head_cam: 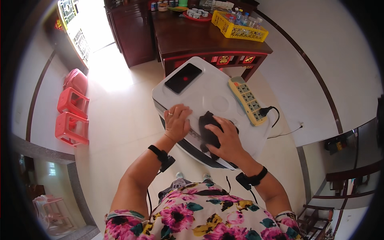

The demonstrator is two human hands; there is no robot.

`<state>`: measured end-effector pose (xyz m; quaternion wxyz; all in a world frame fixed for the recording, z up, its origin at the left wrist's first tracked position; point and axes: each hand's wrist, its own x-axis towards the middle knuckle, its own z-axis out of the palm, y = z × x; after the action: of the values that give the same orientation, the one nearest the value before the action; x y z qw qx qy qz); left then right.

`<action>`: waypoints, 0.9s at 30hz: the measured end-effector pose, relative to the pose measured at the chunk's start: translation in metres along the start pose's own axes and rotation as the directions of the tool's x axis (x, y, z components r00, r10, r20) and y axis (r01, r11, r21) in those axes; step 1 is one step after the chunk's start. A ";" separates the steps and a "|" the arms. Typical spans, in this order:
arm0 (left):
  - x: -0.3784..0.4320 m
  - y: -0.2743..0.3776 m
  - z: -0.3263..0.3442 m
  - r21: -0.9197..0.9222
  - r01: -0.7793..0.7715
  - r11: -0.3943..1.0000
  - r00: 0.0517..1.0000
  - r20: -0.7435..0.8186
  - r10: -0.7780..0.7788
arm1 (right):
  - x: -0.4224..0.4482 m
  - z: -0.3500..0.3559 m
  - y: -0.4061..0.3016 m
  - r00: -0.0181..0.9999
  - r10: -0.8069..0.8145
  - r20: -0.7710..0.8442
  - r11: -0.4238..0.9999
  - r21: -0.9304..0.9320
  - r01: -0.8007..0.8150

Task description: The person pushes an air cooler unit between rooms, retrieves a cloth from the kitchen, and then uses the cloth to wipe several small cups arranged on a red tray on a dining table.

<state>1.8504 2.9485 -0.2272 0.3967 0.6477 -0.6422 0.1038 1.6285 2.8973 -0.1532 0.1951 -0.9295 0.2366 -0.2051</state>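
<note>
A dark cloth (209,131) lies bunched on the near side of a white appliance lid or top (195,105). My right hand (226,139) presses on the cloth, its fingers spread and bent over it. To the left, my left hand (177,122) rests at the edge of the white top with nothing seen in it. A black smartphone (183,78) lies on the far left part of that top. At its right side is a yellow power strip (247,100) with a black plug (264,112) in one socket.
Beyond stands a dark wooden table (186,39) bearing a yellow plastic crate (246,32) of bottles and a red tray of small cups (198,15). Red plastic stools (72,127) stand along the left wall. A cable (285,136) runs to a wall outlet at right.
</note>
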 end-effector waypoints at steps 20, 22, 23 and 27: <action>0.030 -0.032 0.014 -0.040 0.100 0.994 0.993 0.067 -0.097 | 0.056 -0.050 0.109 0.807 0.591 0.009 0.600 -0.674 -0.431; 0.027 -0.037 0.013 -0.033 0.093 0.995 0.994 0.063 -0.090 | 0.055 -0.047 0.104 0.808 0.589 0.022 0.615 -0.661 -0.431; 0.027 -0.038 0.013 -0.039 0.086 0.996 0.995 0.062 -0.083 | 0.055 -0.050 0.102 0.794 0.606 0.050 0.624 -0.648 -0.435; 0.027 -0.036 0.013 -0.054 0.071 0.996 0.996 0.060 -0.067 | 0.035 -0.055 0.082 0.760 0.634 0.145 0.645 -0.641 -0.416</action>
<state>1.8823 2.9152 -0.2319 0.3993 0.6608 -0.6333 0.0529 1.6013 2.7978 -0.1347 -0.0026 -0.8519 0.5109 0.1152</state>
